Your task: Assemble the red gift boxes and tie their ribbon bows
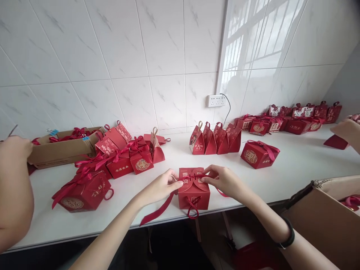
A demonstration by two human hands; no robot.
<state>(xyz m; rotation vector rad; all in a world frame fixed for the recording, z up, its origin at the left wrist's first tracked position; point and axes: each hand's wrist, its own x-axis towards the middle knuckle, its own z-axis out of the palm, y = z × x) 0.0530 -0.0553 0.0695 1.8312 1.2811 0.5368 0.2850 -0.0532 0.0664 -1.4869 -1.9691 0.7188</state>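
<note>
"大喜的日子" in pale characters on the leftmost box of the upright row (197, 145); "歡喜" on the left flap of the front center box (194, 195); apparently "安居乐业" on a left-hand box (121, 167); the other gold lettering is too small to read surely

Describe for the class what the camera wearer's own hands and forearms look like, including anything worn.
Both the left hand and right hand are ungloved, with slim fingers and no rings that I can make out. Both forearms are bare, with no sleeves in view. The right forearm wears a black band; the left has none visible.
</note>
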